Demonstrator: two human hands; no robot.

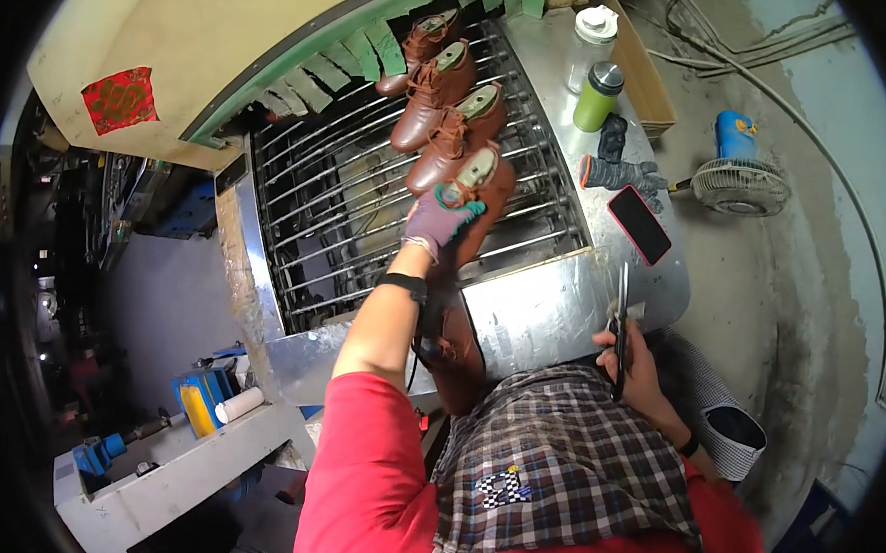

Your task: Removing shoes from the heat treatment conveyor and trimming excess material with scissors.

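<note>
My left hand, in a purple and teal glove, is closed on the upper part of the nearest brown lace-up boot on the rollers. Beyond it, more brown boots stand in a row: one just behind, another farther off, and the last by the green flaps. Pale inserts fill their openings. My bare right hand holds black-handled scissors, blades pointing away from me, over the metal ledge. Against my apron is another brown leather boot, partly hidden.
The roller conveyor runs under a machine hood with green flaps. On the metal ledge to the right are a phone, grey gloves, a green bottle and a clear jar. A fan stands beyond.
</note>
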